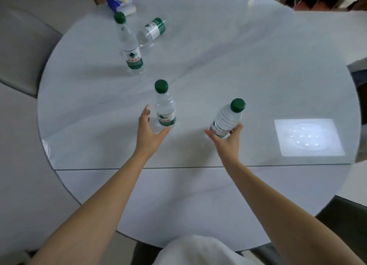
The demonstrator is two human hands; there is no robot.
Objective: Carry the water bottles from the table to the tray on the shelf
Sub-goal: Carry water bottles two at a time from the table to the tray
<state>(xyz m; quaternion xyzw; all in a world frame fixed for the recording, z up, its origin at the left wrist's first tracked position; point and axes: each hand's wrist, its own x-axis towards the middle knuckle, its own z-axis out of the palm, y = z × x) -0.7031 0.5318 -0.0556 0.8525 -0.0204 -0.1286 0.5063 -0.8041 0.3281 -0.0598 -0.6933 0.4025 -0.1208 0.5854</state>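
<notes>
Several clear water bottles with green caps and green labels are on a round white table (pixel 198 195). My right hand (pixel 228 139) grips one bottle (pixel 227 117), tilted to the right and lifted off the tabletop. My left hand (pixel 149 128) is spread around the base of an upright bottle (pixel 164 108) at the table's middle, thumb and fingers on either side, not closed on it. A taller bottle (pixel 130 46) stands at the far left. Behind it a fourth bottle (pixel 152 31) lies on its side. No shelf or tray is in view.
A blue and white packet (pixel 119 0) lies at the table's far edge. A grey chair (pixel 21 52) stands at the left, and a dark chair (pixel 345 215) at the lower right. A bright square light reflection (pixel 307 137) shows on the tabletop at the right.
</notes>
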